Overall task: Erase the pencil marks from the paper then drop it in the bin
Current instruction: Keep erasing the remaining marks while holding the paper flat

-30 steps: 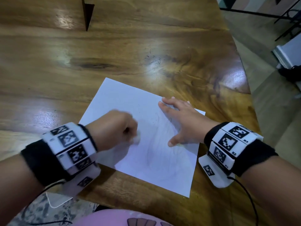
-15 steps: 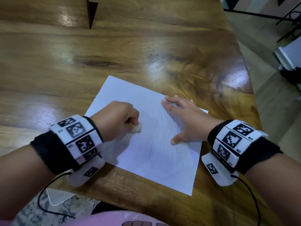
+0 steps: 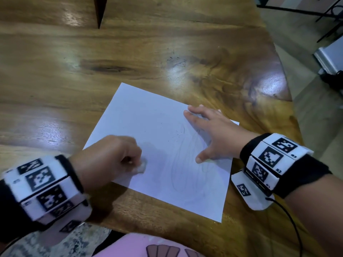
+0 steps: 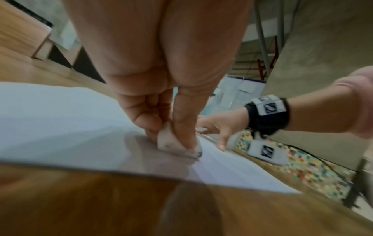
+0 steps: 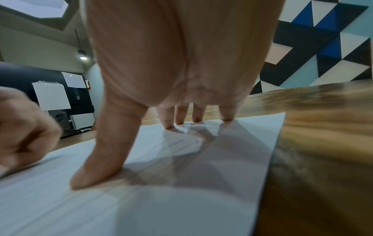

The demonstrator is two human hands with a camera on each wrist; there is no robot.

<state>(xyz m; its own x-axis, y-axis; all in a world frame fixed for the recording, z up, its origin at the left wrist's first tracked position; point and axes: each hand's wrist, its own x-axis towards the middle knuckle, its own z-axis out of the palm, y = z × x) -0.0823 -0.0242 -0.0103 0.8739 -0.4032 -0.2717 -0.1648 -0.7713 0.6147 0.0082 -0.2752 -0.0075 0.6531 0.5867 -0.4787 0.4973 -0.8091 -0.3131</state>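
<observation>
My left hand (image 3: 109, 156) pinched the eraser (image 3: 140, 166); my flat right hand (image 3: 213, 134) pinned the thin, slippery-looking paper (image 3: 148, 117) near its right edge.

You have white paper (image 3: 159, 145) with faint grey pencil marks (image 3: 185, 164); a smudged whitish eraser (image 4: 173, 143); glossy brown table (image 3: 130, 52).

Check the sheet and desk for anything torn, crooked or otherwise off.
Nothing is damaged. The paper lies flat but skewed to the table edge. The eraser is smudged grey with graphite, and faint pencil marks remain.
</observation>
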